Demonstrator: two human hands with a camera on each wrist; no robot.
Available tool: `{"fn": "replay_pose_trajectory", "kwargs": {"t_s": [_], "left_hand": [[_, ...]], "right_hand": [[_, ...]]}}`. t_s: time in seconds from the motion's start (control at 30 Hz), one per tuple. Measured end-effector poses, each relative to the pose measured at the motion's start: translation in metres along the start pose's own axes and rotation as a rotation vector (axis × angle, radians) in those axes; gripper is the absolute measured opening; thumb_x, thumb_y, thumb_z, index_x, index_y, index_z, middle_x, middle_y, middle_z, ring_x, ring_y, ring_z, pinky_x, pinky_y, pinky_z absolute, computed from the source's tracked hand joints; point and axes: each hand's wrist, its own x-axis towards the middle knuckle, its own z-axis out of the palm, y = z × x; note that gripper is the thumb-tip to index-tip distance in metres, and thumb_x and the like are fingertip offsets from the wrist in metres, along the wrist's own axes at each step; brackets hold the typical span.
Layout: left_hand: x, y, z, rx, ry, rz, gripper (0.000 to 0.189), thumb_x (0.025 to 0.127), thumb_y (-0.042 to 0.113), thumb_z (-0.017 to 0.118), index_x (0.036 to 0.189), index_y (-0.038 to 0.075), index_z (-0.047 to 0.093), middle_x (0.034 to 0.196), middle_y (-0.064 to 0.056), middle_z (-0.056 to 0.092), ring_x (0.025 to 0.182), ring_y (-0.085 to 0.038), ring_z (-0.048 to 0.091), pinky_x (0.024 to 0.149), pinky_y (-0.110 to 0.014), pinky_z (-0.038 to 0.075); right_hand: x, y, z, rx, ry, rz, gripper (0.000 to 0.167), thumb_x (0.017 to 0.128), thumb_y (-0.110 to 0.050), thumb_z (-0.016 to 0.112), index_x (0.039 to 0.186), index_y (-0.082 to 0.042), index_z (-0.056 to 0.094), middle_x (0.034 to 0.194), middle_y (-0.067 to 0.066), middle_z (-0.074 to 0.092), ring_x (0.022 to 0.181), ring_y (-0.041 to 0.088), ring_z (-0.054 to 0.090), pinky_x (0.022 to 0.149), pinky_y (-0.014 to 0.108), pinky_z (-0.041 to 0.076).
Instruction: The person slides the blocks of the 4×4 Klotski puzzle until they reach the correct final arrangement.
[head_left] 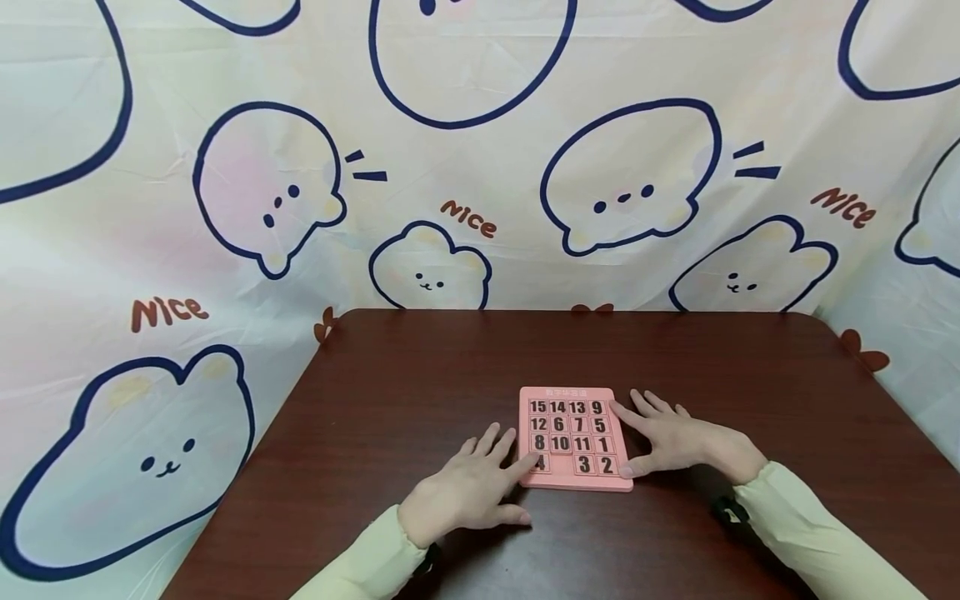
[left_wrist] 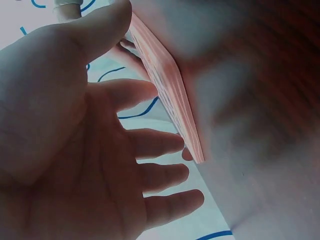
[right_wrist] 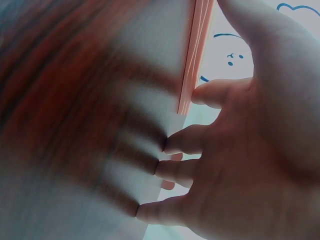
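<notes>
A pink sliding number puzzle point(head_left: 558, 482) lies flat on the table, its black-numbered tiles facing up. In its bottom row, a gap shows between the tile marked 4 and the tile marked 3 point(head_left: 584, 464). My left hand point(head_left: 467, 492) reaches in from the left with fingers spread; its index fingertip rests on the 4 tile and partly covers it. On the other side, my right hand point(head_left: 675, 442) has its index fingertip at the frame's upper right edge and its thumb at the lower right corner. Its other fingertips touch the tabletop in the right wrist view.
The dark brown wooden table point(head_left: 405, 367) has rounded far corners. Behind and beside it hangs a pale cloth point(head_left: 510, 167) printed with cartoon bears. Light green sleeves point(head_left: 367, 554) cover both forearms, and a dark band shows at each wrist.
</notes>
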Motion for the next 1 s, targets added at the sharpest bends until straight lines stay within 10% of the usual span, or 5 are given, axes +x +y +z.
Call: {"fn": "replay_pose_trajectory", "kwargs": {"t_s": [1.0], "left_hand": [[0.026,0.023,0.0,0.048,0.009,0.08,0.072,0.086,0.068,0.057,0.15,0.042,0.036,0.164,-0.012,0.022,0.153,-0.034,0.014,0.118,-0.051,0.028]], "right_hand": [[0.0,0.001,0.0,-0.018,0.004,-0.004,0.109,0.074,-0.074,0.066,0.157,-0.016,0.025,0.159,0.032,0.018,0.146,0.054,0.014,0.104,0.078,0.017]]}}
